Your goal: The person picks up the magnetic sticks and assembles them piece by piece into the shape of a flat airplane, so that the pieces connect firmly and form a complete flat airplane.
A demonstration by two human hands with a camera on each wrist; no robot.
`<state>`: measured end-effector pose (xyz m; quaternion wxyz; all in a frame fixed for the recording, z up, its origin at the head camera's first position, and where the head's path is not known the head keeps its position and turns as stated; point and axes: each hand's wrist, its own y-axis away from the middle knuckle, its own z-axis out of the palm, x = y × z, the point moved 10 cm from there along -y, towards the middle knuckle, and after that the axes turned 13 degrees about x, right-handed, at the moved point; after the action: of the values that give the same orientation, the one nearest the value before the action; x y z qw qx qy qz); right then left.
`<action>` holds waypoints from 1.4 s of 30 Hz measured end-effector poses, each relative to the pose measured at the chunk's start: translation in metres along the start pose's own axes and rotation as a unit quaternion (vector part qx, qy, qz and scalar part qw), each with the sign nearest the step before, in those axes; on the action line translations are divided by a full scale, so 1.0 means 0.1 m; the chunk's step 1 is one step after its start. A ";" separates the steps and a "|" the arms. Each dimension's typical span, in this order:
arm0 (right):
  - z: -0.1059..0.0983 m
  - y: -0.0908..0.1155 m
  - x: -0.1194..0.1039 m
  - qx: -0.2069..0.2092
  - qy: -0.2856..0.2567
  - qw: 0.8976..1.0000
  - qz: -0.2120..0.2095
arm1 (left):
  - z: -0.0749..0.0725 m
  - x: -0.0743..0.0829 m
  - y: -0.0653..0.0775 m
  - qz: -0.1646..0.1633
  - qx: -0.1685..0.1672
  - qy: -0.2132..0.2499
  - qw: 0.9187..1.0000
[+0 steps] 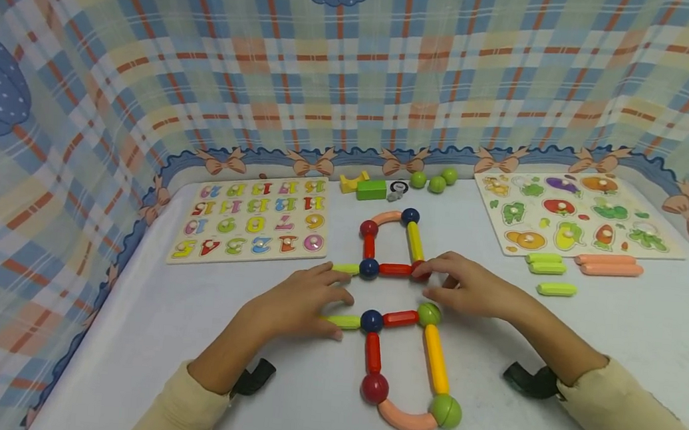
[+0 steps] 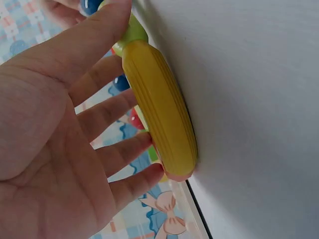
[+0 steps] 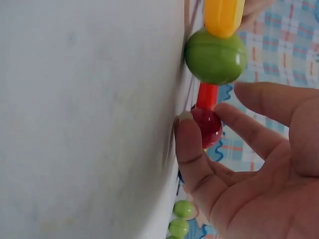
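Head view: L hand [image 1: 305, 303] hides the L ends of two lime rods [image 1: 344, 321], so exact contact there is unclear; its fingers are spread & loose, w/ no firm grip visible. R hand [image 1: 471, 287] covers part of a red ball [image 1: 418, 271]; fingers slightly bent & relaxed, tips at the ball, thumb off it.

L wrist view: thumb overlaps a green piece [image 2: 135, 34], & a broad yellow piece [image 2: 160, 109] blocks most of what's behind; can't match either for sure w/ head view. Blue ball [image 2: 90, 5] cut off by top edge.

R wrist view: one fingertip sits in front of the red ball; big green ball [image 3: 216, 56] partly blocks the red rod [image 3: 207, 94] behind it, & yellow rod [image 3: 224, 15] is cut off above.

On the tabletop [image 1: 132, 333], upper loop [image 1: 396, 270] incl. the red ball; lower loop [image 1: 407, 420] nearer the person, gap btwn them, hands either side.

Around: number board [image 1: 251, 218] far L, veg board [image 1: 578, 215] far R w/ loose lime rods [image 1: 557, 290] & peach rods [image 1: 611, 269] just below. Green block [image 1: 371, 190] at back, partly hiding a yellow block [image 1: 349, 183]; grey bit [image 1: 396, 193] beside it too small to ID. Sleeves [image 1: 630, 415] cut off at bottom edge.
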<state>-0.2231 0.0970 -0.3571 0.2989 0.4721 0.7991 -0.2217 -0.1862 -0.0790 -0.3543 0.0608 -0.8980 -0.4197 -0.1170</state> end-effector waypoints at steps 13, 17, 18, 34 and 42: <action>-0.02 -0.16 0.06 0.006 -0.001 1.000 0.008 | 0.00 -0.06 -0.07 -0.018 0.005 -0.010 1.000; -0.18 -0.10 0.06 0.018 0.024 0.999 0.011 | -0.01 -0.06 -0.08 -0.020 0.001 -0.013 1.000; -0.27 -0.08 0.07 0.028 0.038 0.999 0.013 | -0.02 -0.05 -0.08 -0.020 0.001 -0.014 1.000; -1.88 0.93 1.74 0.134 0.303 0.914 0.234 | -0.10 0.35 -0.46 0.020 0.015 0.003 1.000; -1.87 0.99 2.01 0.119 0.310 0.911 0.243 | -0.01 0.57 -0.69 0.037 -0.003 -0.004 0.999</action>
<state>-0.2610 0.3857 -0.3672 0.0226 0.7291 0.6795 -0.0784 -0.2038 0.0071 -0.3373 0.0606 -0.9134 -0.3865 -0.1120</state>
